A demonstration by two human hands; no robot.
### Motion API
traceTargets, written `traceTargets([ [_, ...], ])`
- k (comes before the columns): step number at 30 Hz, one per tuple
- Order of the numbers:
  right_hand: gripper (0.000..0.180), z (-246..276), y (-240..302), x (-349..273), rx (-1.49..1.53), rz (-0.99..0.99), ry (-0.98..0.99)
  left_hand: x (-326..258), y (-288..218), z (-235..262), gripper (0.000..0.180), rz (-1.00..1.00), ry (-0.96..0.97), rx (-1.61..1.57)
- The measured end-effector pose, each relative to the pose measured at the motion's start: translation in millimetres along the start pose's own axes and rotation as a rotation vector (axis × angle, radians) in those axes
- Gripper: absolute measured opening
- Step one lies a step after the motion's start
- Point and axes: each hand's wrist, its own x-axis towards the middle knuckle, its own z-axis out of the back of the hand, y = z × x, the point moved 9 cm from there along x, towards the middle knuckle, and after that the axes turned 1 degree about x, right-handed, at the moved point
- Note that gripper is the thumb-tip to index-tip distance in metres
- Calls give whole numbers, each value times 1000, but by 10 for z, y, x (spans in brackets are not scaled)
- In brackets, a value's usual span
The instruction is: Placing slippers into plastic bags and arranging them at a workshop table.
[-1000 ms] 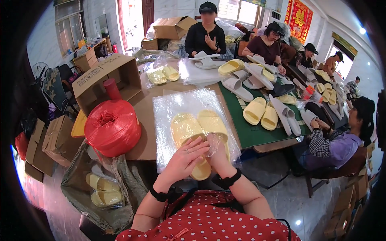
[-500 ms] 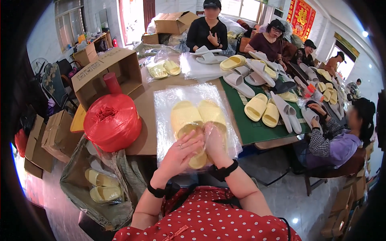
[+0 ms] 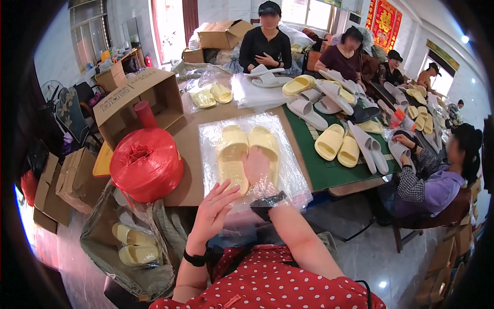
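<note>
A pair of pale yellow slippers lies side by side, toes away from me, within a clear plastic bag on the table. My right hand reaches inside that bag up to the wrist, its fingers closed at the slippers' inner edges between the straps; the plastic partly blurs the grip. My left hand hovers by the bag's near left edge with fingers stretched out, near the left slipper's heel, holding nothing.
A red plastic twine roll and a cardboard box stand left. A woven sack below holds bagged yellow slippers. Grey and yellow slippers cover the green mat at right. Several co-workers sit around, one purple-sleeved person nearby.
My right hand has moved left and farther into the bag, and the slippers lie slightly more to the left. My left hand has come off the bag toward me, fingers spreading.
</note>
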Motion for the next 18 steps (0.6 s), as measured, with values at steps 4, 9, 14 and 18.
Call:
traceTargets([
  [4, 30, -130, -64, 88, 52, 37, -17, -44, 86, -25, 43, 0, -23, 168],
  [9, 46, 143, 7, -194, 100, 160, -90, -343, 519, -7, 72, 374, -210, 357],
  [14, 47, 768, 146, -1108, 301, 465, 134, -658, 915, -50, 72, 715, -208, 1],
  [18, 24, 1104, -120, -1499, 857, 39, 722, -724, 973, -33, 70, 663, -256, -185],
])
